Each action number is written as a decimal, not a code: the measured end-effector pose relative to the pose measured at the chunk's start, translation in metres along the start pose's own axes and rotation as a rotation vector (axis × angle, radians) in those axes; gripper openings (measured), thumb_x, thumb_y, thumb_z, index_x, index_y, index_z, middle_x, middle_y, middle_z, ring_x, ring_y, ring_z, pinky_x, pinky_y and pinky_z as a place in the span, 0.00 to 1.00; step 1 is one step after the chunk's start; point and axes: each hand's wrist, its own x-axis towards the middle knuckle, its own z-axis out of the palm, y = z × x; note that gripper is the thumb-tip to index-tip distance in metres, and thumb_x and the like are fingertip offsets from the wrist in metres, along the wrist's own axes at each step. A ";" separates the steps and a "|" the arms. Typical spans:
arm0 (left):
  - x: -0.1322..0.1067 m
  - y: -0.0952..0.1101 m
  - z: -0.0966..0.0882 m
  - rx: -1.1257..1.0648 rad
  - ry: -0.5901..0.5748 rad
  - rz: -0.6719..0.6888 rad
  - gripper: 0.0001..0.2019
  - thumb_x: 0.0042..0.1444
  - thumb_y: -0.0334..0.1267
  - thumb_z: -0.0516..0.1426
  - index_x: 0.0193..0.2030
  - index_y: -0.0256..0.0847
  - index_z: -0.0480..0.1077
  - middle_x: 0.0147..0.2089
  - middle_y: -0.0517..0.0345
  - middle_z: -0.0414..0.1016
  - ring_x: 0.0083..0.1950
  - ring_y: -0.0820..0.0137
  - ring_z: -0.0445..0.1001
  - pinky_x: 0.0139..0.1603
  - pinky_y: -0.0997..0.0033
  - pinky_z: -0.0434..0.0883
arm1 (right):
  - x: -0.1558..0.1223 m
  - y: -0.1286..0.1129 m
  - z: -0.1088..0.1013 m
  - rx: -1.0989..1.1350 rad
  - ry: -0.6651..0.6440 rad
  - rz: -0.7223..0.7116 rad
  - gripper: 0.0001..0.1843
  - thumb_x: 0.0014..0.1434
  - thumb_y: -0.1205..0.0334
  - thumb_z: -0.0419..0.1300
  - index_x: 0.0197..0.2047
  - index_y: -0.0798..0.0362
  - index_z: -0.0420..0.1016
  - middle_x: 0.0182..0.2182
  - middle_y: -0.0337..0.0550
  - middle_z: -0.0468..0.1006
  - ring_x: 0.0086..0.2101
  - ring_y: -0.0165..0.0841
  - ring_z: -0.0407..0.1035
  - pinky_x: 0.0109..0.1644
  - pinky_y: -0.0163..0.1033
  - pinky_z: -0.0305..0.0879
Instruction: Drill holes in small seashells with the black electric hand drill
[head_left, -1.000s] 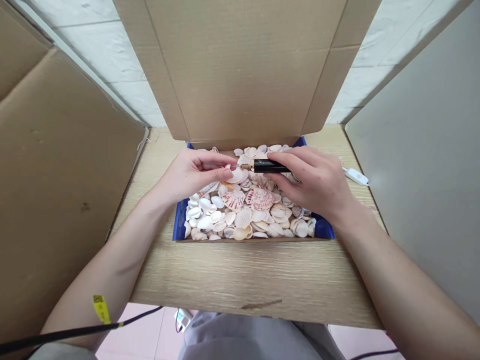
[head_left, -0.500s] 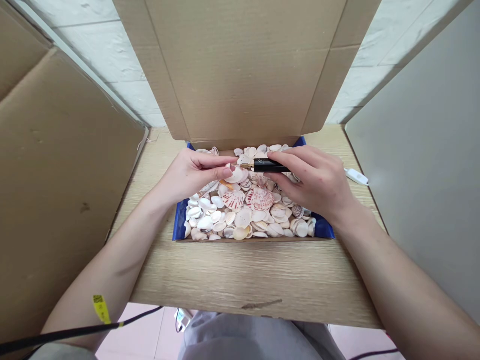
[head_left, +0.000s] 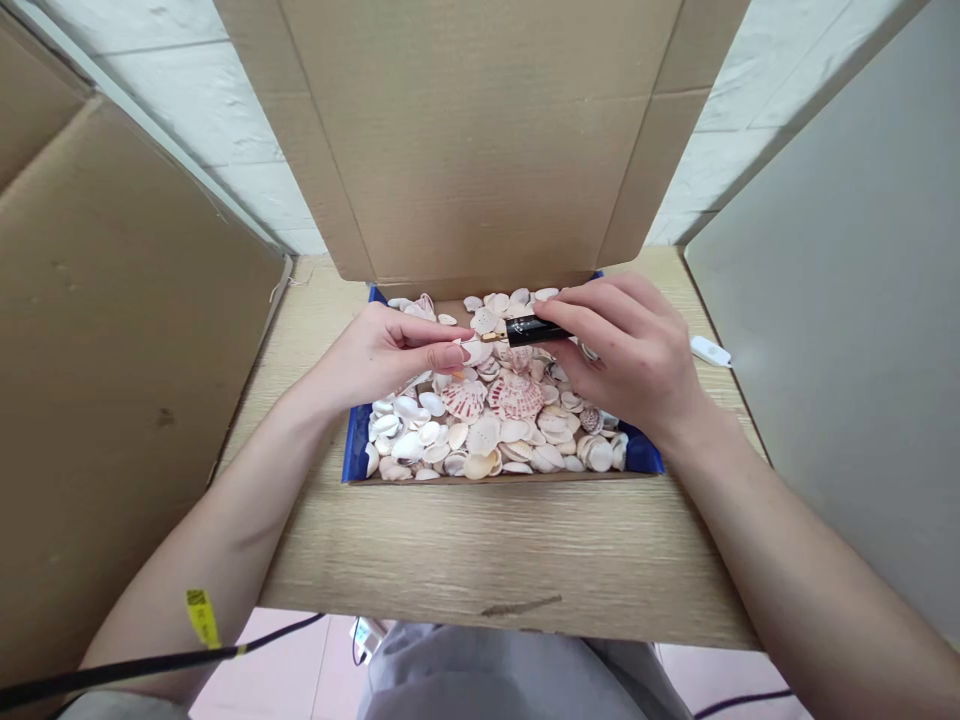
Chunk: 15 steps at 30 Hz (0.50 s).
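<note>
Standing on a wood-grain counter (head_left: 510, 560), a blue-edged cardboard box (head_left: 356, 445) is spread with shells (head_left: 517, 397), a tall brown flap (head_left: 480, 140) rising at its back. A dark smear (head_left: 521, 606) marks the counter's front; a small white device (head_left: 710, 351) lies near the grey panel (head_left: 840, 300) at right. White wall (head_left: 199, 100) behind, pink floor (head_left: 292, 670) below. Over the shells, the right hand (head_left: 630, 345) grips a black pen-shaped tool (head_left: 531, 331), brass tip toward the left hand (head_left: 394, 352), which pinches a small pale thing (head_left: 468, 346), too hidden to name.
</note>
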 end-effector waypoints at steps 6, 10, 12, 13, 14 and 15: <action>0.001 -0.002 0.001 0.009 0.077 0.051 0.14 0.50 0.44 0.66 0.44 0.48 0.81 0.38 0.58 0.84 0.37 0.68 0.80 0.36 0.74 0.75 | -0.001 -0.002 0.000 -0.017 -0.057 0.037 0.12 0.61 0.59 0.60 0.44 0.58 0.76 0.34 0.47 0.79 0.33 0.34 0.71 0.33 0.38 0.67; 0.001 -0.004 0.003 0.011 0.141 0.082 0.14 0.49 0.43 0.67 0.44 0.47 0.81 0.37 0.57 0.84 0.37 0.68 0.80 0.35 0.74 0.75 | -0.003 -0.005 -0.002 -0.009 -0.178 0.098 0.17 0.63 0.55 0.56 0.48 0.60 0.75 0.33 0.46 0.80 0.30 0.33 0.72 0.29 0.37 0.62; 0.001 -0.003 0.004 0.001 0.152 0.095 0.14 0.49 0.42 0.67 0.44 0.47 0.81 0.36 0.57 0.84 0.36 0.69 0.80 0.34 0.75 0.75 | -0.003 -0.006 -0.003 0.012 -0.251 0.146 0.16 0.64 0.54 0.54 0.45 0.57 0.75 0.32 0.44 0.80 0.28 0.32 0.71 0.28 0.37 0.59; 0.001 -0.003 0.005 -0.006 0.155 0.101 0.13 0.49 0.41 0.67 0.44 0.46 0.81 0.36 0.58 0.84 0.35 0.69 0.80 0.33 0.76 0.75 | -0.003 -0.006 -0.003 0.031 -0.289 0.169 0.16 0.65 0.54 0.53 0.43 0.56 0.75 0.32 0.43 0.79 0.28 0.32 0.71 0.28 0.36 0.59; 0.001 -0.002 0.005 -0.013 0.156 0.108 0.13 0.50 0.41 0.66 0.44 0.46 0.81 0.36 0.58 0.84 0.35 0.70 0.80 0.33 0.77 0.75 | -0.003 -0.006 -0.003 0.056 -0.321 0.187 0.16 0.65 0.53 0.52 0.42 0.55 0.75 0.32 0.43 0.79 0.28 0.32 0.71 0.28 0.36 0.58; 0.001 -0.001 0.006 -0.016 0.157 0.117 0.12 0.51 0.40 0.66 0.43 0.46 0.81 0.37 0.58 0.84 0.35 0.70 0.80 0.33 0.77 0.75 | -0.003 -0.006 -0.004 0.081 -0.346 0.199 0.16 0.65 0.53 0.51 0.41 0.54 0.75 0.32 0.43 0.79 0.28 0.32 0.71 0.28 0.36 0.59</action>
